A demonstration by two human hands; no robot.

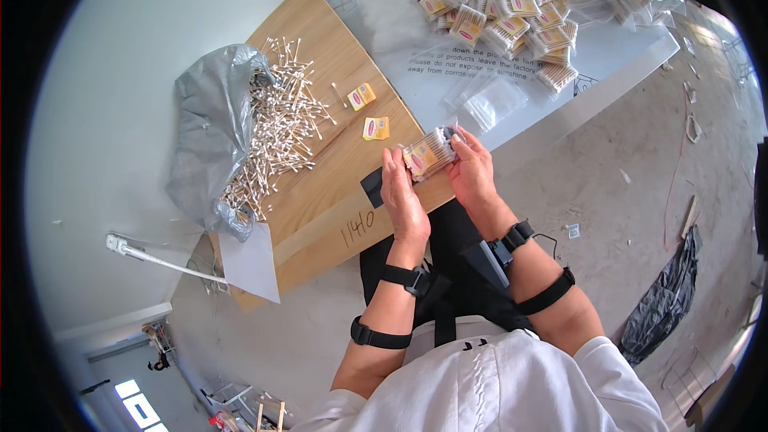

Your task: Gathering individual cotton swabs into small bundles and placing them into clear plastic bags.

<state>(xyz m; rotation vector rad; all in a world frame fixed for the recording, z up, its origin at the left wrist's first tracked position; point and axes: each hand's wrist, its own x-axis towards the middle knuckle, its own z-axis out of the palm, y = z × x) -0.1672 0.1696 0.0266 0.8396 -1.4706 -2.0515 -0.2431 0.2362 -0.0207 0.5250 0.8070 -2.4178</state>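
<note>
A clear bag of cotton swabs (429,154) with a yellow label card inside is between my hands, over the table's near right corner. My right hand (474,172) grips its right end, thumb and fingers closed on the plastic. My left hand (405,202) stands at the other end with its fingers straight and together, its fingertips against the bag. Two spots of small yellow label cards, one upper card (362,97) and one lower card (375,129), lie on the wooden table (320,32) beyond my left hand. A loose swab (339,95) lies beside them.
Many loose cotton swabs (288,104) spill from a grey plastic bag (210,128) on the table's left. Filled swab packs (512,4) are heaped on a grey-blue surface (596,72) at the far right. Empty clear bags (494,102) lie nearer. A white sheet (250,262) overhangs the left edge.
</note>
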